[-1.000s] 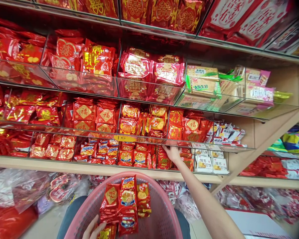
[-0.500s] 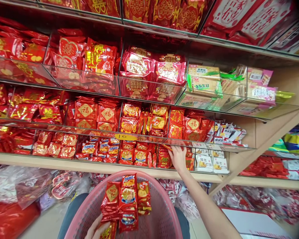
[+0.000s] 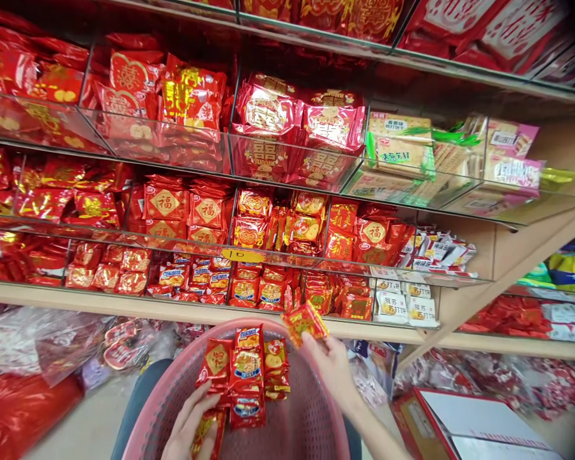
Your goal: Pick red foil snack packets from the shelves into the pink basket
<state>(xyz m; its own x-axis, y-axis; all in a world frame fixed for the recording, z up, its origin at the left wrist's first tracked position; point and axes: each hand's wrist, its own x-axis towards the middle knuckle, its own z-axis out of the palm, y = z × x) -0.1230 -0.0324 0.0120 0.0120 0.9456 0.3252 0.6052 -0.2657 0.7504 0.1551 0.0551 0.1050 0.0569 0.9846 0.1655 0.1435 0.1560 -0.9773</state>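
The right hand (image 3: 333,364) pinches a small red-and-gold snack packet (image 3: 305,321) by its lower edge, thumb and fingers closed on it, so that the packet stands tilted above the fingertips. Hand and packet hang over the far rim of a pink plastic basket (image 3: 316,415), just in front of the lowest shelf. The packet is a shiny foil pouch, red at the edges with a yellow-gold printed panel in the middle; its print is too blurred to read.

The left hand (image 3: 191,425) is down inside the basket, near its close edge, fingers curled around another red foil packet (image 3: 209,429) and touching the bottom of a stack of snack packets (image 3: 242,370) that lies just to the left of the right hand. That stack holds red pouches in rows, some with a gold diamond, some with a blue-and-orange label showing biscuits.

Above and beyond the right hand, the wooden shelf (image 3: 172,312) carries glass-fronted compartments of similar red packets (image 3: 338,297), and to the right of those, white packets (image 3: 405,306). A yellow price tag (image 3: 243,255) sits on the glass edge higher up. Farther above are tiers of larger red bags (image 3: 268,118) and pale cracker packs (image 3: 397,150). Below and to the right of the right arm lies a cardboard box (image 3: 464,425).
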